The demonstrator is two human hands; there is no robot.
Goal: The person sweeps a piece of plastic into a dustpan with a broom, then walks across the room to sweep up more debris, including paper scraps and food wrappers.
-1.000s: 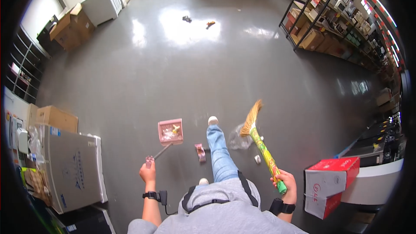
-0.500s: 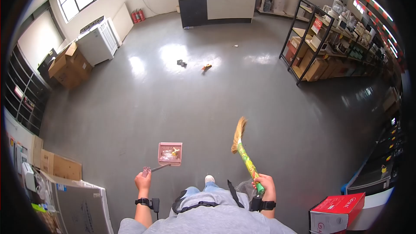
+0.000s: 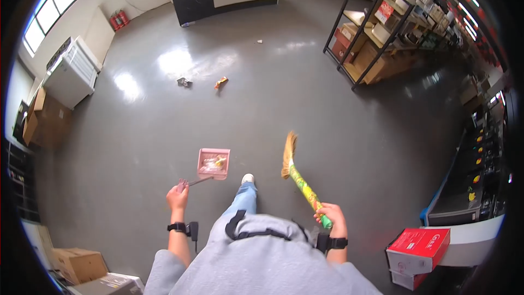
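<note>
My left hand [image 3: 177, 196] grips the handle of a pink dustpan [image 3: 213, 164], whose tray hangs out in front of it. Crumpled wrappers [image 3: 212, 163], clear and yellowish, lie in the tray. On the other side, my right hand [image 3: 332, 217] is closed around the green end of a broom [image 3: 305, 190] with a yellow-green patterned handle. Its straw bristles [image 3: 289, 154] point forward, away from my body. Farther off on the grey floor lie an orange wrapper [image 3: 220, 82] and a dark, silvery wrapper [image 3: 184, 82].
A small white scrap [image 3: 260, 41] lies near a dark counter [image 3: 191, 0]. A black-framed shelf [image 3: 349, 49] with boxes stands at the right, a red carton [image 3: 417, 248] at lower right. Cardboard boxes [image 3: 82, 265] and a white appliance [image 3: 71, 76] line the left.
My view has moved forward and swung right, so the counter, shelf and floor wrappers sit higher or farther left. One leg has stepped forward. Both hands keep their holds.
</note>
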